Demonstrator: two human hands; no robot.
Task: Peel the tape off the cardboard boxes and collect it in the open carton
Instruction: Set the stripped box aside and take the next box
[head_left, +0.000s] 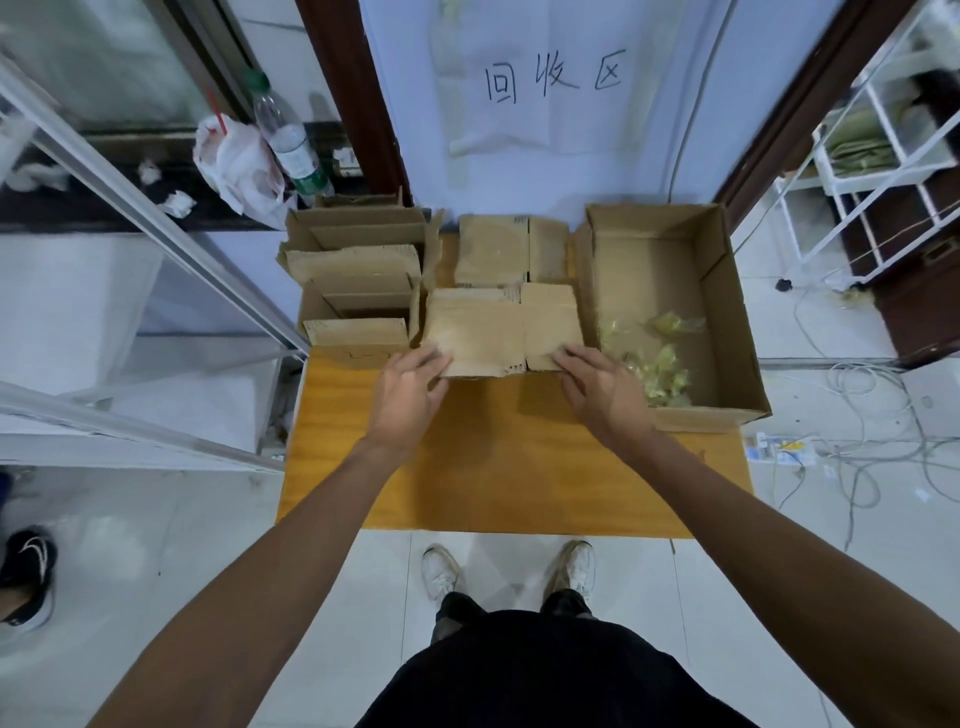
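A closed cardboard box (498, 327) stands in the middle of the wooden table (498, 467), and both my hands are at its near edge. My left hand (410, 389) grips the near left corner with curled fingers. My right hand (597, 384) holds the near right corner, fingers bent over the flap. A second closed box (509, 249) sits behind it. On the right stands the large open carton (727, 291), with crumpled yellowish tape (660, 369) lying in its near half.
Two opened boxes (358, 270) with raised flaps stand at the table's left. A plastic bottle (288, 140) and a white bag (234, 161) are on the ledge behind. A white rack (872, 171) and loose cables (857, 395) lie to the right. Another person's shoe (26, 577) is at left.
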